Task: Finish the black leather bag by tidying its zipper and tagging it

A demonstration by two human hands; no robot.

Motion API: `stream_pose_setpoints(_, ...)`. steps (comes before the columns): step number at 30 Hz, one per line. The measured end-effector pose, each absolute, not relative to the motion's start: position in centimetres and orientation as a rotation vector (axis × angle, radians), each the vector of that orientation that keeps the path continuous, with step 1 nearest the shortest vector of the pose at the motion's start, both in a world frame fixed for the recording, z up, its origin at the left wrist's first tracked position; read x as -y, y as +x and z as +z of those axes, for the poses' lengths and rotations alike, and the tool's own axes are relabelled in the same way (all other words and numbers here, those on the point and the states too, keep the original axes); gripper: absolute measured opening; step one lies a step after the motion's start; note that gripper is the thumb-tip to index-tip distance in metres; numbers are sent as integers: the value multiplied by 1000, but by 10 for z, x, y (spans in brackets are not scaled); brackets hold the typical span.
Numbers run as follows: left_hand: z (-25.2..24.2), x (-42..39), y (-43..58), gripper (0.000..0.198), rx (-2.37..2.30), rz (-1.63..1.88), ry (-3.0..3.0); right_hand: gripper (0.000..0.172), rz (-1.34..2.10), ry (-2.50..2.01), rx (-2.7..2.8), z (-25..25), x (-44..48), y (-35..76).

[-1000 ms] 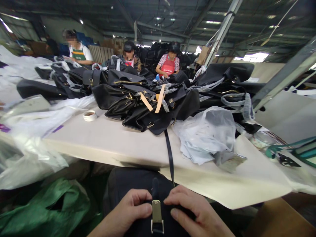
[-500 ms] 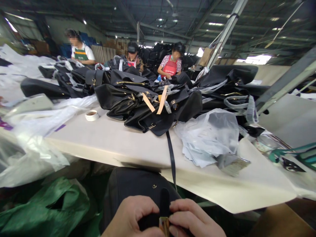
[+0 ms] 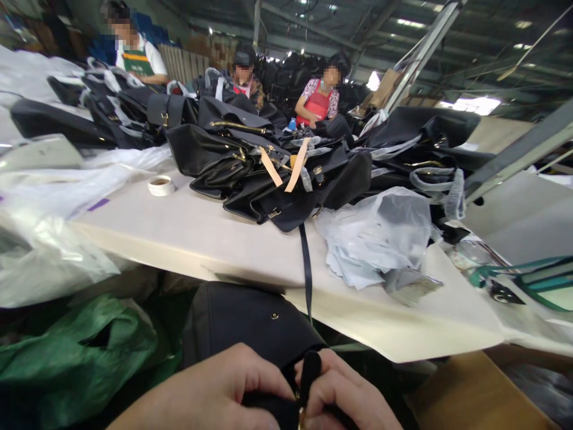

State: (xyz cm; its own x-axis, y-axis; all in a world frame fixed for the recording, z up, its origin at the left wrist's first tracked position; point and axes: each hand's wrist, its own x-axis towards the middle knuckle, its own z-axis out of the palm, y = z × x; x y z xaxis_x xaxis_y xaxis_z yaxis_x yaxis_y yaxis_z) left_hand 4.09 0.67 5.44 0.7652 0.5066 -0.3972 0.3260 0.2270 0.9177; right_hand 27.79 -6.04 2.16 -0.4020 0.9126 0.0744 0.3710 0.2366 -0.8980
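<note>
While my left hand (image 3: 224, 388) and right hand (image 3: 344, 397) press together at the frame's bottom edge, both pinch the black strap tab (image 3: 308, 370) of the black handbag (image 3: 250, 322) lying in my lap, below the white table's edge (image 3: 215, 251); more black bags (image 3: 277, 179) are piled beyond.

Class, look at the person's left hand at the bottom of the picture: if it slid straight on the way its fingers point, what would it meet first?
The left hand points right, so it would probably meet the black strap tab first, then the right hand just behind it.
</note>
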Motion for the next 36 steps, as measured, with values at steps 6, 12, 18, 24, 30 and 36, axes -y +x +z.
stream_pose_setpoints(6,40,-15,43,34,-746,110,1246,24,1182,-1280,1830,2,67,279)
stream_pose_setpoints(12,21,-18,54,34,-743,140,947,32,1138,-1469,1751,-13,67,278)
stream_pose_setpoints(18,15,-14,60,32,-774,244,889,32,1292,-1555,1578,-11,73,271)
stream_pose_setpoints(24,21,-10,63,33,-762,218,957,41,1691,-1362,1153,-14,73,266)
stream_pose_setpoints(30,12,-10,66,30,-757,242,829,43,1830,-1213,1012,-14,66,269)
stream_pose_setpoints(36,-5,-12,63,29,-738,267,753,37,1888,-1175,1003,-11,63,272)
